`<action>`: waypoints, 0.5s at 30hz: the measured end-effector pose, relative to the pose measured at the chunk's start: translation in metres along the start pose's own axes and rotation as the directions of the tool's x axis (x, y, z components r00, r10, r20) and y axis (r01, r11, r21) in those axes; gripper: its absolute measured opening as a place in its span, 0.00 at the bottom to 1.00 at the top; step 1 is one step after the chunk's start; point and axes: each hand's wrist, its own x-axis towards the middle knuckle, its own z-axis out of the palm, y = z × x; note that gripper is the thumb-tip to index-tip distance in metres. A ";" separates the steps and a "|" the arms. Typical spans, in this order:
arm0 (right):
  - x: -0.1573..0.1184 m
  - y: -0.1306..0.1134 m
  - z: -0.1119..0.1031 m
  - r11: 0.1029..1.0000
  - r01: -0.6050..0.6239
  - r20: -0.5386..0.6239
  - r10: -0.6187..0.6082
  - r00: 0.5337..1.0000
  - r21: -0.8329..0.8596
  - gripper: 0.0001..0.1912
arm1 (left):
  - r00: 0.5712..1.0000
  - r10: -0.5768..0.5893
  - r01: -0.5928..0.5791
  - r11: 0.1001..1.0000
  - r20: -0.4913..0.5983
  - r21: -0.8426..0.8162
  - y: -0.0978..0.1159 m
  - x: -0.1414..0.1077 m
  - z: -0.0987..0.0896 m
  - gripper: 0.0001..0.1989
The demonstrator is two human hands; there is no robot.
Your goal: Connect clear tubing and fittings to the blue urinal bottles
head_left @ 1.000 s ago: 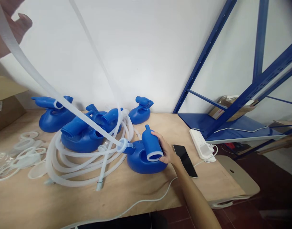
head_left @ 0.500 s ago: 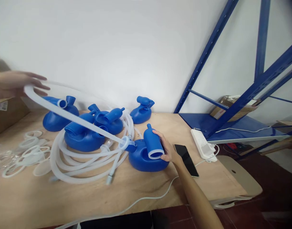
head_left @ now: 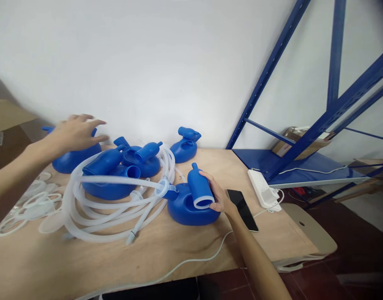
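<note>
I am clasping a blue cup [head_left: 198, 187] in my right hand [head_left: 220, 196] above the blue bottle [head_left: 187, 212], spreading my empty left hand [head_left: 75, 134], and ideally leaving the white tube [head_left: 112, 179], left of the right-hand grip, slack.

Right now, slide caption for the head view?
Right hand holds a blue cylinder; open left hand hovers near coiled tubing.

Reading bright and diffuse across plain white wall [head_left: 179, 62], dimming over dark red tiled floor [head_left: 329, 275]. Casting soft shadows on pale wooden tabletop [head_left: 85, 266]. Blurring slightly at bare left hand [head_left: 75, 134]. Vignetting upper right, stretching toward edges.
</note>
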 end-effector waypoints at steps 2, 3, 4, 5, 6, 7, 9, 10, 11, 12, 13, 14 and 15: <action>0.000 -0.001 0.000 0.999 -0.034 0.004 0.034 0.999 -0.007 0.58 | 0.961 0.223 -0.205 0.972 0.164 -0.118 0.041 0.000 -0.003 0.30; 0.000 -0.001 0.000 0.999 -0.045 0.000 0.045 0.999 -0.009 0.59 | 0.907 0.362 -0.331 0.928 0.214 -0.171 0.062 0.000 -0.001 0.26; 0.001 -0.002 0.001 0.999 -0.048 -0.004 0.048 0.999 -0.007 0.59 | 0.850 0.464 -0.426 0.884 0.248 -0.192 0.084 -0.001 0.004 0.22; 0.001 -0.002 0.001 0.999 -0.043 -0.010 0.043 0.999 -0.003 0.58 | 0.781 0.548 -0.509 0.836 0.298 -0.204 0.105 -0.002 0.012 0.20; 0.001 -0.002 0.001 0.999 -0.033 -0.013 0.033 0.999 0.002 0.58 | 0.701 0.627 -0.587 0.778 0.341 -0.225 0.124 -0.002 0.021 0.19; 0.000 -0.002 0.001 1.000 -0.022 -0.015 0.022 1.000 0.008 0.57 | 0.626 0.689 -0.652 0.719 0.365 -0.241 0.143 -0.002 0.031 0.22; 0.000 -0.001 0.001 1.000 -0.011 -0.013 0.011 1.000 0.018 0.57 | 0.546 0.705 -0.688 0.686 0.453 -0.237 0.173 0.003 0.052 0.29; -0.001 -0.001 0.001 1.000 -0.015 -0.014 0.015 1.000 0.019 0.57 | 0.515 0.691 -0.689 0.686 0.508 -0.234 0.184 0.009 0.062 0.30; -0.001 -0.001 0.000 1.000 -0.024 -0.011 0.025 1.000 0.016 0.57 | 0.486 0.684 -0.691 0.682 0.544 -0.241 0.193 0.016 0.071 0.31; -0.002 -0.001 -0.001 0.999 -0.034 -0.007 0.034 0.999 0.010 0.57 | 0.463 0.680 -0.690 0.679 0.568 -0.250 0.199 0.025 0.078 0.31; -0.002 -0.001 -0.001 0.999 -0.044 -0.003 0.044 0.999 0.002 0.58 | 0.444 0.681 -0.689 0.675 0.583 -0.263 0.203 0.034 0.084 0.30; -0.002 -0.001 -0.001 0.999 -0.052 0.001 0.052 0.999 -0.007 0.59 | 0.429 0.686 -0.689 0.669 0.587 -0.278 0.205 0.043 0.089 0.29; -0.003 -0.001 -0.001 0.998 -0.059 0.003 0.059 0.998 -0.010 0.60 | 0.421 0.693 -0.687 0.665 0.586 -0.292 0.206 0.051 0.095 0.28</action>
